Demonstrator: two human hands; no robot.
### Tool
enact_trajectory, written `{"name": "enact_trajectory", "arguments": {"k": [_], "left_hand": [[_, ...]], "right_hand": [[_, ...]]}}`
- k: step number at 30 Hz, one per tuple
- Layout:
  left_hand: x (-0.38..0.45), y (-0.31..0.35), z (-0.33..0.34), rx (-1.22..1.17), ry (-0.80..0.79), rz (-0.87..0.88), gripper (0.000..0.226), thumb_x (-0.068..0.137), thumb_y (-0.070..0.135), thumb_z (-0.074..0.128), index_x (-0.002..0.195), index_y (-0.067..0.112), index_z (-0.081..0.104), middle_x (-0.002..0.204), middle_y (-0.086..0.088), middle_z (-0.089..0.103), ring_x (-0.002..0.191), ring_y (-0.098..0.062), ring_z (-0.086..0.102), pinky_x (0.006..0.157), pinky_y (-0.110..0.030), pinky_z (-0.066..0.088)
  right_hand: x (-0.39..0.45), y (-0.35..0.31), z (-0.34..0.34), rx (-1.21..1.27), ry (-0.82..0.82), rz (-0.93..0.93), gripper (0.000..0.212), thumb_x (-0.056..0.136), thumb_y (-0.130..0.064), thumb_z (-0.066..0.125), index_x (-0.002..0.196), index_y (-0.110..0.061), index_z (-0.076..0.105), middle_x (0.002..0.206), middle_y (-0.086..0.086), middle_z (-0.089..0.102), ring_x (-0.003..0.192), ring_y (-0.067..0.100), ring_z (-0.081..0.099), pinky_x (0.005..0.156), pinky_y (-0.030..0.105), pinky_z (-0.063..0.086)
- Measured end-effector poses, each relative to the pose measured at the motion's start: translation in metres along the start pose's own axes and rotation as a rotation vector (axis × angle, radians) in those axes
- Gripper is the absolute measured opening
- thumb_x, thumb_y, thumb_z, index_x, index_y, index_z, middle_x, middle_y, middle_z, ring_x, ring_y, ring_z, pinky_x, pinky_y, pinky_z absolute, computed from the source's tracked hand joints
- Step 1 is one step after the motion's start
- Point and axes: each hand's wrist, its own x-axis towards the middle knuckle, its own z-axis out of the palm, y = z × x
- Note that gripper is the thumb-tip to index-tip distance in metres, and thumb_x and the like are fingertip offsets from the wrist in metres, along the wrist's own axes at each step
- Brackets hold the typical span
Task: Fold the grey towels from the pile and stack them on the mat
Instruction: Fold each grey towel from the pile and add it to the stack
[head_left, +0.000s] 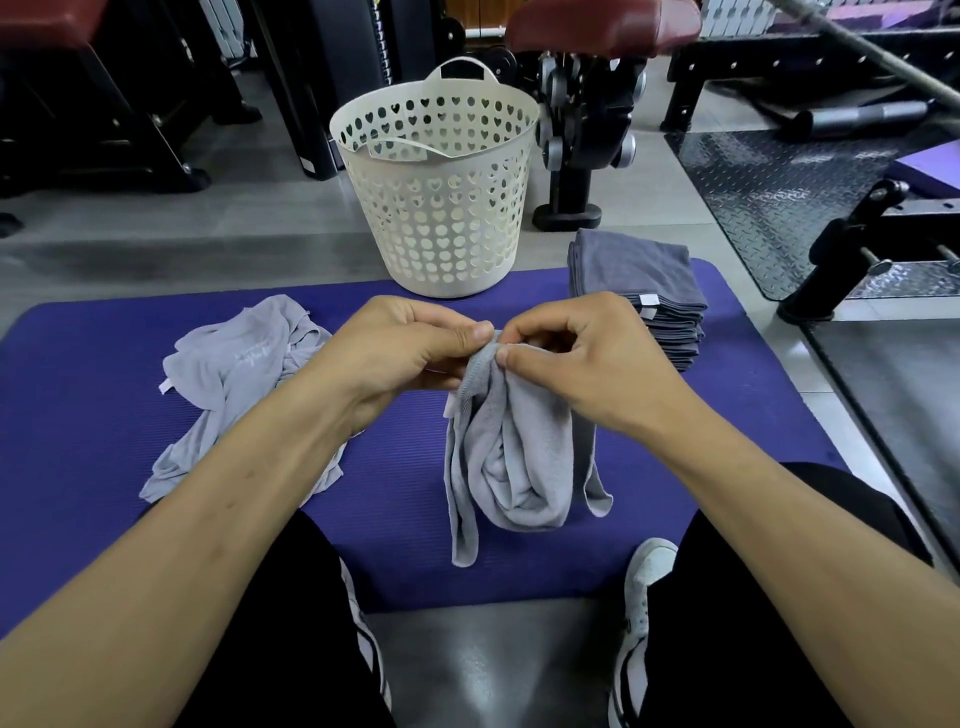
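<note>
Light grey towel (511, 457) hangs bunched and unfolded over the middle of the purple mat (104, 332). Its top hem is raised; its lower folds and two loose strips trail down toward the mat's near edge. I cannot tell whether the lowest part rests on the mat or hangs just above it.

Left hand (405, 348): forearm enters from lower left, wrist bent, back of hand up. Thumb and forefinger pinch the towel's stitched hem at the top; the other fingers (441, 319) are curled under.

Right hand (587, 353): forearm enters from lower right, mirroring the left. Thumb and forefinger pinch the same hem just beside the left hand's pinch, so the fingertips of both hands nearly meet. Remaining fingers curled loosely above the cloth.

Pile: a second light grey towel (234, 379), crumpled, lies on the mat's left part, partly behind the left forearm, with a small white tag showing at its left edge.

Stack: folded dark grey towels (639, 280) sit at the mat's far right corner, just behind the right hand, edges roughly aligned, white tag on the top one's near edge.

Container: cream plastic basket (441, 208) with heart-shaped holes stands upright at the mat's far edge, between pile and stack. One handle is up at the rear; the near handle is folded inward. I see no cloth inside it through the rim or the holes.

Around: my view takes in black trousers, a white shoe (644, 577) at the lower right, grey floor (156, 218), and gym machines (582, 104) behind the basket.
</note>
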Motion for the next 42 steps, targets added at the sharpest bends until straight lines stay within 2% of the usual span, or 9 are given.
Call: {"name": "enact_trajectory", "arguments": {"k": [8, 15, 19, 21, 26, 30, 33, 37, 42], "left_hand": [[-0.002, -0.002, 0.003, 0.013, 0.008, 0.034, 0.010, 0.083, 0.016, 0.073, 0.083, 0.008, 0.078, 0.082, -0.013, 0.075, 0.078, -0.021, 0.068, 0.075, -0.028, 0.059], [-0.008, -0.005, 0.009, 0.119, 0.037, 0.216, 0.029, 0.067, 0.030, 0.080, 0.086, 0.008, 0.077, 0.086, -0.010, 0.076, 0.084, -0.016, 0.072, 0.080, -0.027, 0.059], [-0.004, -0.008, 0.005, 0.198, 0.037, 0.174, 0.025, 0.069, 0.034, 0.082, 0.082, 0.014, 0.077, 0.086, -0.007, 0.076, 0.082, -0.014, 0.068, 0.081, -0.028, 0.057], [0.001, -0.012, 0.002, 0.254, 0.046, 0.148, 0.011, 0.080, 0.025, 0.079, 0.082, 0.015, 0.076, 0.085, -0.002, 0.076, 0.080, -0.010, 0.066, 0.079, -0.028, 0.055], [0.022, -0.029, -0.007, 0.636, 0.200, 0.197, 0.014, 0.090, 0.018, 0.069, 0.078, 0.013, 0.067, 0.073, -0.004, 0.070, 0.066, -0.013, 0.061, 0.069, -0.029, 0.049], [0.035, -0.042, -0.012, 0.885, 0.358, 0.184, 0.018, 0.091, 0.021, 0.061, 0.076, 0.022, 0.053, 0.080, 0.002, 0.063, 0.078, -0.021, 0.060, 0.070, -0.037, 0.049], [0.038, -0.043, -0.015, 0.922, 0.434, 0.114, 0.014, 0.094, 0.018, 0.055, 0.082, 0.020, 0.048, 0.090, -0.004, 0.059, 0.084, -0.026, 0.056, 0.071, -0.038, 0.046], [0.027, -0.044, -0.004, 1.136, 0.253, 0.061, 0.009, 0.093, 0.010, 0.047, 0.101, 0.008, 0.048, 0.100, -0.015, 0.059, 0.093, -0.036, 0.057, 0.075, -0.043, 0.049], [0.012, -0.019, -0.010, 0.860, 0.434, 0.272, 0.012, 0.091, 0.007, 0.048, 0.089, 0.015, 0.040, 0.083, -0.014, 0.062, 0.076, -0.033, 0.060, 0.061, -0.040, 0.047]], "right_hand": [[-0.002, 0.002, -0.004, 0.020, -0.002, 0.029, 0.006, 0.085, -0.017, 0.073, 0.080, -0.017, 0.077, 0.066, 0.000, 0.067, 0.061, 0.004, 0.053, 0.061, 0.019, 0.044], [-0.002, 0.005, -0.001, 0.046, 0.032, 0.054, 0.007, 0.085, -0.019, 0.074, 0.078, -0.018, 0.077, 0.061, -0.002, 0.064, 0.058, 0.003, 0.052, 0.059, 0.020, 0.042], [0.000, 0.007, -0.001, 0.042, -0.010, 0.086, 0.005, 0.086, -0.021, 0.074, 0.083, -0.019, 0.078, 0.076, 0.000, 0.074, 0.075, 0.018, 0.070, 0.072, 0.036, 0.056], [0.002, 0.011, -0.005, 0.023, -0.045, 0.125, 0.006, 0.086, -0.018, 0.075, 0.091, -0.018, 0.079, 0.082, -0.003, 0.075, 0.081, 0.014, 0.071, 0.077, 0.033, 0.057], [0.002, 0.023, -0.016, -0.211, -0.139, 0.218, 0.026, 0.087, -0.013, 0.073, 0.113, -0.015, 0.074, 0.094, -0.009, 0.071, 0.081, -0.003, 0.063, 0.076, 0.005, 0.043], [-0.004, 0.032, -0.018, -0.517, -0.175, 0.261, 0.022, 0.091, -0.012, 0.062, 0.109, -0.010, 0.074, 0.108, 0.006, 0.072, 0.103, 0.023, 0.062, 0.081, 0.022, 0.043], [-0.006, 0.038, -0.022, -0.667, -0.120, 0.382, 0.016, 0.089, -0.011, 0.057, 0.095, -0.006, 0.071, 0.098, 0.015, 0.068, 0.092, 0.035, 0.061, 0.070, 0.033, 0.047], [-0.017, 0.027, -0.023, -0.904, -0.191, 0.445, 0.022, 0.092, -0.005, 0.048, 0.111, -0.005, 0.060, 0.113, 0.017, 0.062, 0.104, 0.035, 0.062, 0.073, 0.034, 0.041], [-0.020, 0.009, -0.037, -0.725, 0.136, 0.345, 0.012, 0.095, -0.011, 0.045, 0.103, -0.008, 0.053, 0.100, 0.016, 0.064, 0.083, 0.034, 0.057, 0.058, 0.034, 0.033]]}}
